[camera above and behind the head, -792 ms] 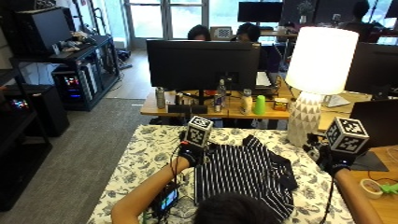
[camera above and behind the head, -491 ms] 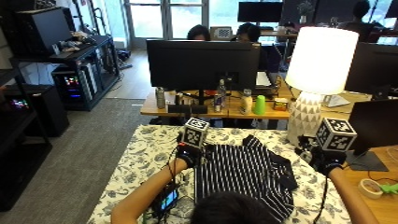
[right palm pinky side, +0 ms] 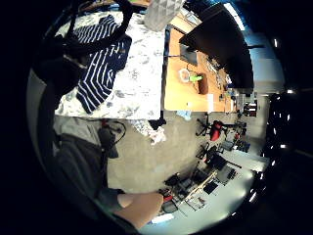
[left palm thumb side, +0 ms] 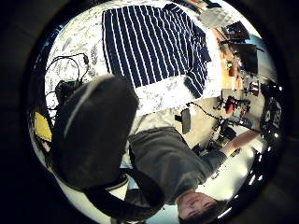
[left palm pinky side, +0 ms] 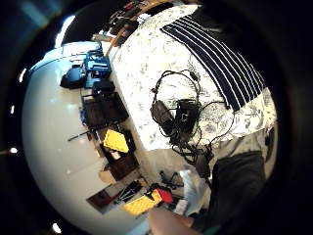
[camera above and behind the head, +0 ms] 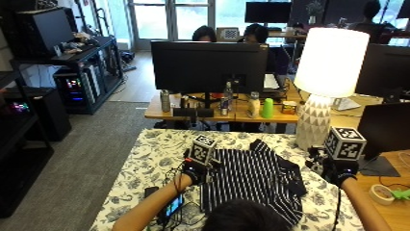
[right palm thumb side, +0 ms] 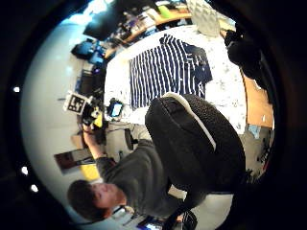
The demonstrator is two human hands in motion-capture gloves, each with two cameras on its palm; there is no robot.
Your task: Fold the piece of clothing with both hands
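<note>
One striped shirt (camera above and behind the head: 253, 185) lies flat at lower centre on the floral tablecloth (camera above and behind the head: 144, 161), long axis toward the person, left hand (camera above and behind the head: 193, 171) at its left edge, right hand (camera above and behind the head: 333, 168) well apart; finger states indiscernible.

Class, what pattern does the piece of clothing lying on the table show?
The dark garment with thin white stripes is striped; the outside view shows it best.
</note>
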